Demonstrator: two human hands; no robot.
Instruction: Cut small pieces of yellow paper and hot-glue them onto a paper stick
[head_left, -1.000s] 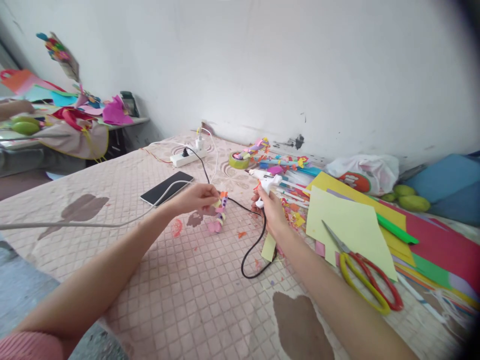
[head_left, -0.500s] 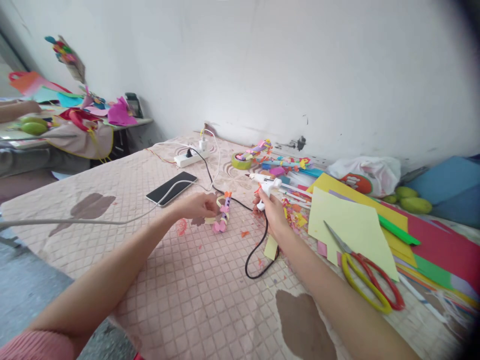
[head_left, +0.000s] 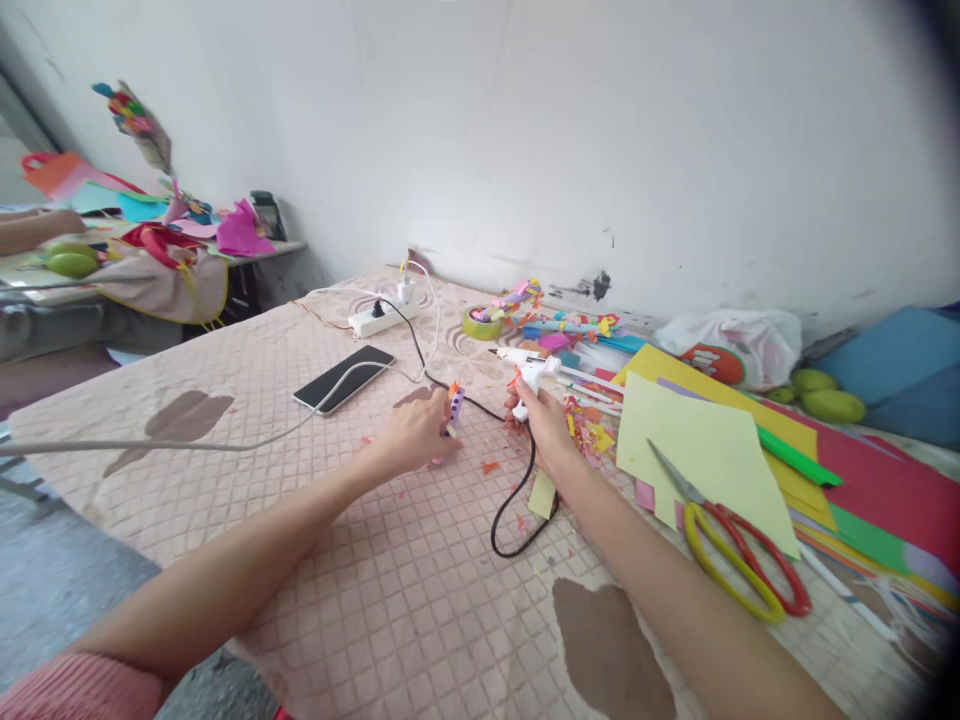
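Head view: purple-and-orange paper craft (head_left: 452, 408); white glue gun (head_left: 529, 373)

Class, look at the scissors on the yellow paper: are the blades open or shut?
Shut. The scissors lie flat, blades together in one point.

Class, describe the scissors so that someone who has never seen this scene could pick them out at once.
Start at the spread of coloured paper sheets on the right of the pink quilted bedspread. On the pale yellow sheet nearest the right hand lie the scissors. They alone have metal blades, with one yellow loop handle and one red.
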